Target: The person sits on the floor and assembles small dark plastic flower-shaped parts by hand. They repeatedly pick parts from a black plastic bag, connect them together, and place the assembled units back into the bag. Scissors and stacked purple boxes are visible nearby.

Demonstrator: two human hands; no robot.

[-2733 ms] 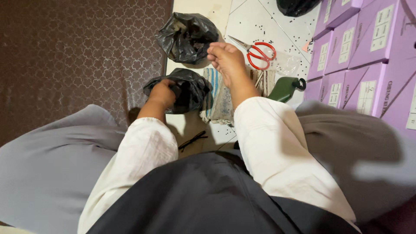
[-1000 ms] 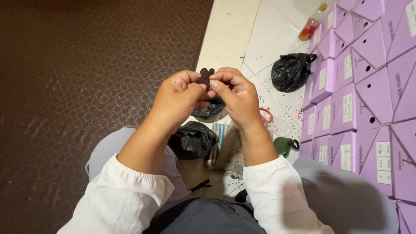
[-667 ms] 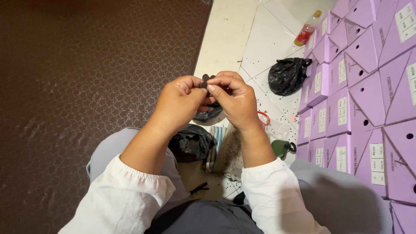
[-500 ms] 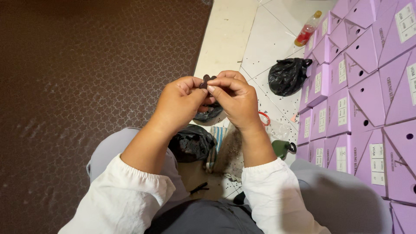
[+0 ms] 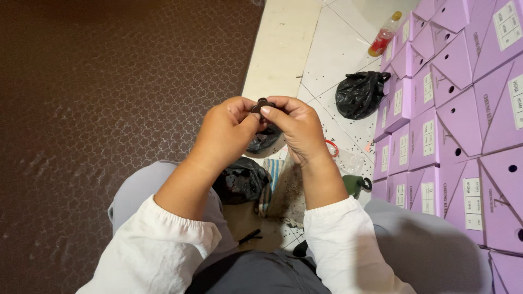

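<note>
While the two hands are raised together above the lap, a small dark piece (image 5: 262, 104) is pinched between them, over the seam where the brown patterned carpet (image 5: 109, 109) meets the white tiled floor (image 5: 332, 54). The piece is gripped by the thumb and fingertips of the left hand (image 5: 223, 133) from one side and by those of the right hand (image 5: 297, 128) from the other, so both hands are closed upon it. Only its rounded upper edge is seen above the fingers; its long axis and the way it points cannot be told, because most of it is covered. Below the hands, a black plastic bag (image 5: 242, 179) is seen lying on the floor between the knees, and a second black bag (image 5: 264, 139) is partly hidden behind the right hand. A third black bag (image 5: 360, 93) lies further on the tiles, just beside the stacked purple boxes (image 5: 452, 109) which fill the right edge of the floor. A red bottle (image 5: 384, 37) lies near the far end of the boxes, and a dark green object (image 5: 355, 184) is found beside the right forearm. Compared with half a second ago, almost nothing is changed: the piece is kept in the same pinch, at the same place.
</note>
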